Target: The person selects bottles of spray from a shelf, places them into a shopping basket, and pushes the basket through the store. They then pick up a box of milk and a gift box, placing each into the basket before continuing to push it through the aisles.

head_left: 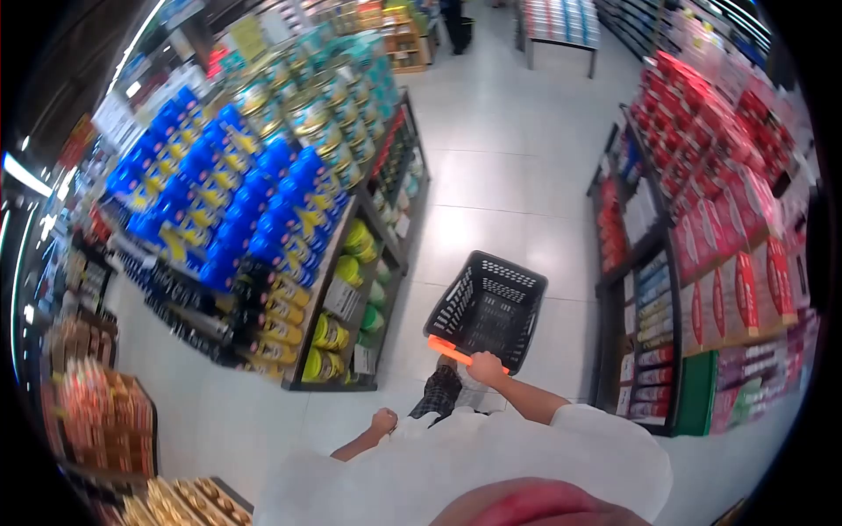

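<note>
My right hand (487,369) is wrapped round the orange handle (449,351) of a black plastic basket (493,307). The basket hangs in front of me over the pale tiled floor, and nothing shows inside it. My left hand (384,421) hangs low beside my white shirt, its fingers curled in, with nothing visible in it. One of my legs in dark checked cloth shows between the hands.
To the left stands a shelf unit (396,254) stacked with blue-capped bottles (219,184) and tins (320,123). Shelves of red and pink packages (728,210) line the right. A display table (561,24) and a person's dark-clothed legs (456,26) are farther ahead.
</note>
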`<state>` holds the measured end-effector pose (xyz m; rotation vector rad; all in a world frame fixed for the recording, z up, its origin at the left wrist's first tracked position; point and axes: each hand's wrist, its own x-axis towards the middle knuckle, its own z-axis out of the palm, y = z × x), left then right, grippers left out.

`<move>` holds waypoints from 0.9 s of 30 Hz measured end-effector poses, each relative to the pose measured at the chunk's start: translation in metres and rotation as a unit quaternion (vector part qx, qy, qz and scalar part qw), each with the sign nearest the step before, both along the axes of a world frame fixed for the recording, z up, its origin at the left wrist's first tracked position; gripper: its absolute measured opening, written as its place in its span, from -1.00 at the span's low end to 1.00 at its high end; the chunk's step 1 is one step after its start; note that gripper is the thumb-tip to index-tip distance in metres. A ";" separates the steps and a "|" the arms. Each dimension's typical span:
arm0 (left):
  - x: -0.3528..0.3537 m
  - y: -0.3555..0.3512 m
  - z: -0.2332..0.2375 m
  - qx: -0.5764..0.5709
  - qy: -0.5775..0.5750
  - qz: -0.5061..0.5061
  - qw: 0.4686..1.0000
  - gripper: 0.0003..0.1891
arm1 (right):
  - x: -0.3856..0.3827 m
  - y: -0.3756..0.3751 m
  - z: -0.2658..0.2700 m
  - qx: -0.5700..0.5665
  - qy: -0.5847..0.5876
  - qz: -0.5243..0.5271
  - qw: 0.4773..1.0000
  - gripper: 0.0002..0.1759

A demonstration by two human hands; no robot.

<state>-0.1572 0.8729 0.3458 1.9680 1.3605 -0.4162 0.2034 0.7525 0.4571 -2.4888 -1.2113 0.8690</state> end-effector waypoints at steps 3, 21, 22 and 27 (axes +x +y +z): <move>0.111 0.088 -0.024 0.023 -0.175 0.040 0.983 -0.80 | 0.062 0.013 -0.019 -0.023 -0.030 0.007 0.999 -0.70; 0.453 0.268 -0.011 -0.184 0.032 -0.317 0.930 -0.71 | 0.317 0.075 -0.035 0.335 0.596 -0.591 0.428 -0.41; 0.451 0.273 -0.008 -0.177 0.045 -0.317 0.931 -0.69 | 0.339 0.097 -0.033 0.359 0.605 -0.579 0.412 -0.45; 0.455 0.288 -0.043 -0.125 0.040 -0.244 0.961 -0.51 | 0.454 0.189 -0.072 0.293 0.529 -0.723 0.334 -0.81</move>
